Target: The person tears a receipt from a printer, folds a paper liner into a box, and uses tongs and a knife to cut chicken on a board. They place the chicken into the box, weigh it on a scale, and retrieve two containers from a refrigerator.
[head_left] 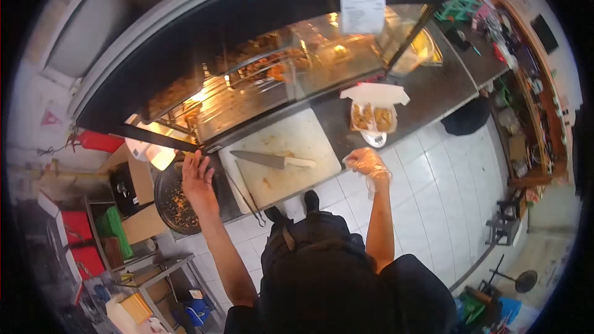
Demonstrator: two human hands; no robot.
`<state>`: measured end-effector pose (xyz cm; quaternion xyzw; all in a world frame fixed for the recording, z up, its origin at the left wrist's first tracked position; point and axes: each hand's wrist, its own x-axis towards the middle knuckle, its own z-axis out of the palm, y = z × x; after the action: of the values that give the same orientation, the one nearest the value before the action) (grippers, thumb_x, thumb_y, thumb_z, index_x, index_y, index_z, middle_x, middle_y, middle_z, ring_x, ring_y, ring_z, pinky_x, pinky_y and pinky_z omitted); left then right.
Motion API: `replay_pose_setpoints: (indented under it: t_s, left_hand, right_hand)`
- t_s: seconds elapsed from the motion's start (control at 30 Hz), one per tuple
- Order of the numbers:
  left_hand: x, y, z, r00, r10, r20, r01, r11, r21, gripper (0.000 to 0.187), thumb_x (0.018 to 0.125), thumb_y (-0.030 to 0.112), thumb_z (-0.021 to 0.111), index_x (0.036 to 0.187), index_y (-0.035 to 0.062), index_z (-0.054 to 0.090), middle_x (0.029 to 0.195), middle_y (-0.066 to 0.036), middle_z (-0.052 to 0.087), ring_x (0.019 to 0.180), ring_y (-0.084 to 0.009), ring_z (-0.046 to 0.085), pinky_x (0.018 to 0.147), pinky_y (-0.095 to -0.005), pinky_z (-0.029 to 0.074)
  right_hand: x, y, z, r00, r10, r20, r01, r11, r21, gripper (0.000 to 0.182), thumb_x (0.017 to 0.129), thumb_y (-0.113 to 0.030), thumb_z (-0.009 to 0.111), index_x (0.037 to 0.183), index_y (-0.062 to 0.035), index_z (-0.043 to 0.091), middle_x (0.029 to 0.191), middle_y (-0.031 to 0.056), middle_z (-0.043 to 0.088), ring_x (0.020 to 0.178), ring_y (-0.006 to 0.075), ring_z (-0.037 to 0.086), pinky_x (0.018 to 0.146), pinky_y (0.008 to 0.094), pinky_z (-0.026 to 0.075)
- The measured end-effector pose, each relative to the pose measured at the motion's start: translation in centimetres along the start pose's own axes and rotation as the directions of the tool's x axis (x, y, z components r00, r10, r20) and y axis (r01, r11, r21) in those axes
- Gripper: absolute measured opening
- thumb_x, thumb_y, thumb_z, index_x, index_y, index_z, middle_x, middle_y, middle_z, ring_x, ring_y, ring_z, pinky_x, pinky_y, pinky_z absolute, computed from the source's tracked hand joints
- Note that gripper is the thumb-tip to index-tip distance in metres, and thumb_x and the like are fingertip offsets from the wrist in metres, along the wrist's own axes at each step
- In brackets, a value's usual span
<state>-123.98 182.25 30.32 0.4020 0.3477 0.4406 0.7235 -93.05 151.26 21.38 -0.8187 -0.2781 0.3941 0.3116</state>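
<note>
My bare left hand (198, 179) is raised with its fingers apart, over the edge of a round dark pan (176, 201) holding brown crumbs. My right hand (369, 166), in a clear plastic glove, has its fingers curled together in front of the counter edge; whether anything is in them I cannot make out. Between my hands a large knife (266, 159) lies on a white cutting board (297, 133) with a few scraps. Metal tongs (244, 195) rest along the board's left side. Beyond my right hand stands an open white carton (375, 94) with pieces of fried food (373, 117) in it.
A lit glass display case (247, 86) with trays of food runs along the back of the counter, and a paper slip (360, 0) hangs on its top. Shelving (164, 278) stands at the lower left. A cluttered rack (526, 105) lines the right side.
</note>
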Motion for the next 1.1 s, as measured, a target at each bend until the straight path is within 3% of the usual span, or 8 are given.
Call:
replay_pose_setpoints:
  t_s: [0.1, 0.2, 0.67, 0.83, 0.9, 0.97, 1.03, 1.1]
  left_hand:
    - [-0.5, 1.5, 1.3, 0.995, 0.081, 0.061, -0.082, 0.997, 0.004, 0.047, 0.097, 0.026, 0.049, 0.139, 0.0044, 0.043, 0.134, -0.014, 0.053, 0.112, -0.0220, 0.057, 0.089, -0.0320, 0.048]
    - [-1.5, 1.7, 0.3, 0.990, 0.113, 0.079, -0.115, 0.993, 0.020, 0.048, 0.096, 0.025, 0.051, 0.138, 0.0025, 0.043, 0.133, -0.015, 0.053, 0.111, -0.0218, 0.058, 0.087, -0.0313, 0.049]
    - [-6.6, 0.1, -7.9, 0.924, -0.083, -0.373, 0.130, 0.986, 0.102, 0.045, 0.097, 0.026, 0.048, 0.138, 0.0067, 0.046, 0.130, -0.008, 0.057, 0.099, -0.0151, 0.059, 0.087, -0.0291, 0.044]
    - [-3.7, 0.7, -4.4, 0.980, 0.014, -0.200, 0.000, 0.998, 0.069, 0.038, 0.097, 0.016, 0.048, 0.133, 0.0033, 0.049, 0.123, -0.011, 0.060, 0.093, -0.0160, 0.062, 0.078, -0.0269, 0.049]
    - [-1.7, 0.7, -2.0, 0.988, 0.027, -0.154, -0.018, 0.998, 0.056, 0.037, 0.097, 0.018, 0.049, 0.131, 0.0030, 0.050, 0.123, -0.011, 0.061, 0.094, -0.0161, 0.063, 0.078, -0.0269, 0.049]
    - [0.2, 0.3, -0.2, 0.999, 0.036, -0.031, -0.035, 0.999, 0.026, 0.038, 0.096, 0.020, 0.052, 0.129, 0.0031, 0.052, 0.121, -0.010, 0.062, 0.093, -0.0165, 0.063, 0.077, -0.0270, 0.050]
    - [1.3, -0.3, 1.6, 0.994, 0.048, 0.097, -0.048, 0.999, -0.007, 0.038, 0.094, 0.021, 0.056, 0.128, 0.0051, 0.054, 0.119, -0.009, 0.063, 0.092, -0.0170, 0.064, 0.075, -0.0270, 0.050]
    - [1.1, -0.6, 3.2, 0.989, 0.054, 0.137, -0.053, 0.998, -0.015, 0.039, 0.093, 0.021, 0.057, 0.128, 0.0055, 0.054, 0.119, -0.009, 0.063, 0.091, -0.0167, 0.064, 0.075, -0.0270, 0.050]
  right_hand:
    - [4.2, 2.7, -1.5, 0.883, -0.107, -0.457, -0.070, 0.933, -0.353, 0.031, 0.076, -0.031, 0.068, 0.091, -0.0046, 0.071, 0.082, 0.0129, 0.071, 0.074, 0.0290, 0.068, 0.069, 0.0379, 0.053]
    - [11.7, 12.0, -3.6, 0.656, -0.128, -0.744, -0.100, 0.962, -0.254, 0.023, 0.076, -0.028, 0.064, 0.081, -0.0066, 0.072, 0.083, 0.0161, 0.070, 0.081, 0.0343, 0.068, 0.074, 0.0420, 0.052]
    - [10.1, -2.5, -5.2, 0.657, -0.180, -0.732, -0.104, 0.940, -0.325, 0.023, 0.082, -0.021, 0.064, 0.100, -0.0071, 0.070, 0.094, 0.0152, 0.070, 0.090, 0.0322, 0.067, 0.078, 0.0404, 0.053]
    - [6.9, -7.1, -5.5, 0.646, -0.270, -0.714, -0.009, 0.933, -0.361, 0.026, 0.084, -0.018, 0.063, 0.107, -0.0073, 0.069, 0.099, 0.0148, 0.070, 0.093, 0.0314, 0.067, 0.080, 0.0397, 0.053]
    - [4.5, -15.2, -3.1, 0.503, -0.601, -0.621, 0.516, 0.786, -0.342, 0.024, 0.085, -0.009, 0.060, 0.107, -0.0059, 0.068, 0.098, 0.0154, 0.070, 0.091, 0.0304, 0.067, 0.080, 0.0398, 0.053]
    - [2.0, -23.3, -1.6, 0.369, -0.831, -0.416, 0.542, 0.556, -0.630, 0.022, 0.085, -0.002, 0.061, 0.106, 0.0004, 0.066, 0.102, 0.0157, 0.068, 0.090, 0.0299, 0.066, 0.079, 0.0385, 0.052]
    - [5.4, -27.9, 1.0, 0.314, -0.828, -0.465, 0.808, 0.490, -0.327, 0.027, 0.085, -0.003, 0.060, 0.112, 0.0009, 0.062, 0.111, 0.0185, 0.064, 0.097, 0.0338, 0.064, 0.085, 0.0381, 0.050]
    - [5.6, -33.9, 1.4, 0.577, -0.743, -0.340, 0.432, 0.631, -0.644, 0.032, 0.089, -0.015, 0.055, 0.117, 0.0000, 0.059, 0.121, 0.0212, 0.059, 0.107, 0.0355, 0.059, 0.094, 0.0401, 0.045]
